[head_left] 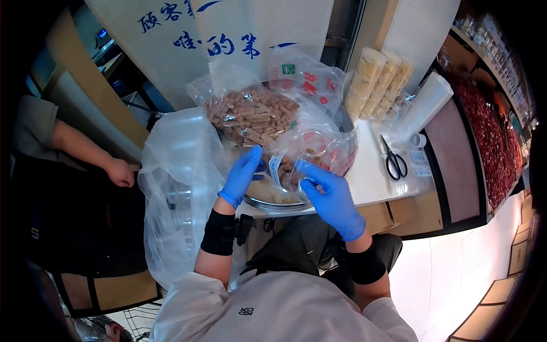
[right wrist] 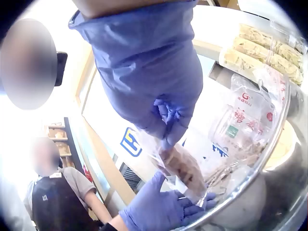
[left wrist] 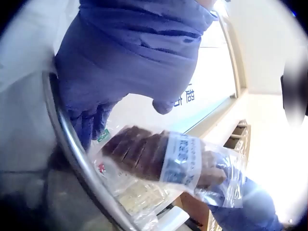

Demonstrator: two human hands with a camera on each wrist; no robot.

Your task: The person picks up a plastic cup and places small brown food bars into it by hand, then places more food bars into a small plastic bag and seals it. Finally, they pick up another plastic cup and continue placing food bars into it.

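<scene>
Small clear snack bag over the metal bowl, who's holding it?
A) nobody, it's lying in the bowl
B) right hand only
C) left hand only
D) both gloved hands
D: the right hand pinches the top of the small clear snack bag while the left hand grips its other end, holding it up above the rim of the metal bowl.

The left hand (head_left: 242,174) and right hand (head_left: 333,196) wore wrinkled blue gloves (right wrist: 149,72). Black wrist bands (head_left: 218,232) met white sleeves (head_left: 188,302), and a small dark logo (head_left: 245,311) sat at six o'clock.
</scene>
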